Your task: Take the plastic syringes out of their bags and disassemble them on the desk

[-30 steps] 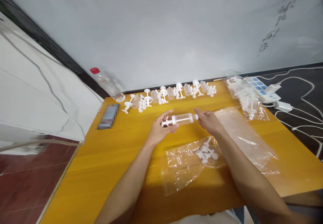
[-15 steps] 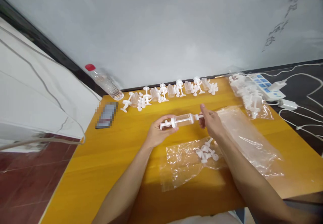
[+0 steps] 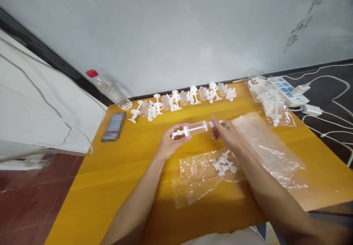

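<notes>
A clear plastic syringe [image 3: 198, 128] with a white collar and white plunger lies level above the table between my hands. My left hand [image 3: 170, 142] is closed around its collar and plunger end. At the other end, my right hand [image 3: 224, 131] pinches the narrow nozzle between thumb and fingers, which partly hide it. Below the hands, a clear plastic bag [image 3: 197, 177] lies flat, with several small white plastic pieces [image 3: 224, 164] at its right end. My right forearm passes over that bag's edge.
Along the back of the yellow table [image 3: 110, 186] runs a row of clear barrels and white parts [image 3: 184, 98]. A water bottle [image 3: 111, 90] and a phone [image 3: 113, 126] are at left. Right are a larger clear bag [image 3: 267, 149], a filled bag [image 3: 271, 99] and a power strip [image 3: 292, 94].
My right hand has moved left along the syringe, its thumb now at the nozzle's base. My left hand keeps its hold. The view has shifted slightly.
</notes>
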Tool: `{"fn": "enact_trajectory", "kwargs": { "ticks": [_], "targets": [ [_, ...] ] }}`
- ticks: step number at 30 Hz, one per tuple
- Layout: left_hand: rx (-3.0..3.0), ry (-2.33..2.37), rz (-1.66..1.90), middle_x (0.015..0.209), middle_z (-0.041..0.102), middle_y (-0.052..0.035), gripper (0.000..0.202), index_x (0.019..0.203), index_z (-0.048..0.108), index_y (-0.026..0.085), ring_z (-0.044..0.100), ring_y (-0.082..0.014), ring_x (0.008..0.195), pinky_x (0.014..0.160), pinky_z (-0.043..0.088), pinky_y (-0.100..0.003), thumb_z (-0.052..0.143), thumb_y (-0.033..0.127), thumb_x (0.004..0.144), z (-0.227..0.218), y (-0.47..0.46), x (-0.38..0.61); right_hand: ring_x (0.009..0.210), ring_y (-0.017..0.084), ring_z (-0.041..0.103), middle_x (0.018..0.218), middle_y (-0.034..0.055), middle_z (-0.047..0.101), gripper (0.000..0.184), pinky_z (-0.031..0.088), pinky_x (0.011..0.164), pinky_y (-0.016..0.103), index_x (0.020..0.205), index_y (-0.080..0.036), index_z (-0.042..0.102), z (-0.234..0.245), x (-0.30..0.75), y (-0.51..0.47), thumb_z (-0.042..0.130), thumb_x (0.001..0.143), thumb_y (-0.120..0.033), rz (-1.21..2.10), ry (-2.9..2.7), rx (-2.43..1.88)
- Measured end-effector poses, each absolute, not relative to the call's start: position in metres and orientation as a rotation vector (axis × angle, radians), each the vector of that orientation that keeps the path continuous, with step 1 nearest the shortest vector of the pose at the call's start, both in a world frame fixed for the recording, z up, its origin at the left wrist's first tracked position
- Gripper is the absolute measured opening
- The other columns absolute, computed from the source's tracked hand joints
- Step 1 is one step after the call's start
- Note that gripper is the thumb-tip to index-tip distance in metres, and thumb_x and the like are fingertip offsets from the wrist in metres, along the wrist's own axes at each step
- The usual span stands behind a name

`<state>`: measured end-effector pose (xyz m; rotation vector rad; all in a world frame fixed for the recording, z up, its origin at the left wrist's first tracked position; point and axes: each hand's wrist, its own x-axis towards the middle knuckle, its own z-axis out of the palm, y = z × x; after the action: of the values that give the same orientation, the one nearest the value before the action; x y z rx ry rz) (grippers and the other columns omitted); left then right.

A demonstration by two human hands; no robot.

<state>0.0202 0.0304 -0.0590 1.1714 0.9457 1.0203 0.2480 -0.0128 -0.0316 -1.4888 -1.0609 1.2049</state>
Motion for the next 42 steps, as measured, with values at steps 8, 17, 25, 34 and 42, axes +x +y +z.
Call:
{"fn": "enact_trajectory", "kwargs": {
  "ticks": [8,17,25,34,42],
  "targets": [
    [1.082,0.987,0.991,0.099,0.076,-0.0039,0.055,0.107,0.075,0.018,0.071,-0.0139,0.077,0.076,0.063,-0.026,0.096,0.041,0.062,-0.06,0.028,0.026,0.047,0.01,0.021,0.049,-0.0054,0.024,0.064,0.017,0.049,0.03,0.054,-0.024,0.029,-0.04,0.245,-0.013,0.057,0.089,-0.069,1.245,-1.037,-1.435],
    [0.814,0.975,0.856,0.085,0.073,-0.0025,0.05,0.096,0.075,0.016,0.067,-0.011,0.066,0.061,0.061,-0.02,0.096,0.041,0.058,-0.061,0.037,0.018,0.057,0.01,0.034,0.06,-0.0039,0.039,0.06,0.026,0.056,0.027,0.063,-0.021,0.041,-0.023,0.249,-0.019,0.05,0.092,-0.072,1.032,-1.442,-1.362],
    [1.338,0.947,1.013,0.125,0.073,-0.0084,0.046,0.101,0.076,0.02,0.07,-0.0222,0.112,0.096,0.058,-0.03,0.095,0.032,0.061,-0.056,0.03,0.007,0.046,0.007,0.031,0.048,-0.0054,0.038,0.064,0.022,0.048,0.026,0.055,-0.02,0.043,-0.029,0.259,-0.015,0.063,0.085,-0.073,1.262,-1.249,-1.446],
    [1.363,0.897,1.032,0.126,0.073,-0.0088,0.044,0.099,0.076,0.02,0.069,-0.0228,0.116,0.097,0.057,-0.029,0.096,0.031,0.061,-0.056,0.027,0.01,0.044,0.01,0.045,0.049,-0.0018,0.051,0.063,0.032,0.047,0.025,0.061,-0.018,0.056,-0.033,0.26,-0.015,0.061,0.083,-0.077,1.407,-1.133,-1.458],
    [0.906,1.049,0.882,0.079,0.073,-0.0024,0.049,0.099,0.075,0.013,0.065,-0.0089,0.055,0.054,0.059,-0.018,0.094,0.042,0.064,-0.043,0.029,0.008,0.056,0.01,0.05,0.062,-0.0021,0.054,0.056,0.039,0.057,0.025,0.068,-0.019,0.055,-0.03,0.256,-0.019,0.06,0.09,-0.07,1.29,-1.392,-1.34]
  ]
}}
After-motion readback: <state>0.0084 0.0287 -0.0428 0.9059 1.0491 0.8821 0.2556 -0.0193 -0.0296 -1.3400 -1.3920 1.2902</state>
